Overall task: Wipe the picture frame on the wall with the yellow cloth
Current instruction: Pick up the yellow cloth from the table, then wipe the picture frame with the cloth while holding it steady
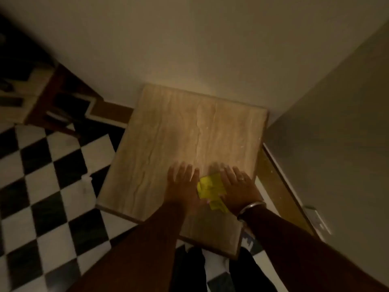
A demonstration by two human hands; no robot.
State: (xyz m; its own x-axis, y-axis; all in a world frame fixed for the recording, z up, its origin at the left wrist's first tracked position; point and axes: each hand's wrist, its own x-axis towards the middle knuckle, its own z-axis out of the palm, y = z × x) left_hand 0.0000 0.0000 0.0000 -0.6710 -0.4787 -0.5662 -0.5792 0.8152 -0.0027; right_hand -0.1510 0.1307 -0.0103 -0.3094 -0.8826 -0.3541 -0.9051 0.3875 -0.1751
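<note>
While both palms lie flat with fingers spread on the beige stone tabletop (pixel 168 131), my left hand (pixel 182 186) and right hand (pixel 237 189) pin the yellow cloth (pixel 211 189) between them; neither grips it. Checkered floor (pixel 52 175) lies below.

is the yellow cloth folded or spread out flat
Folded or bunched: the yellow cloth shows overlapping layers between the left hand and right hand on the tabletop.

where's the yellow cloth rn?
Head view, lower centre-right: the yellow cloth lies on the stone-look tabletop near its front edge, between the left hand and right hand.
</note>
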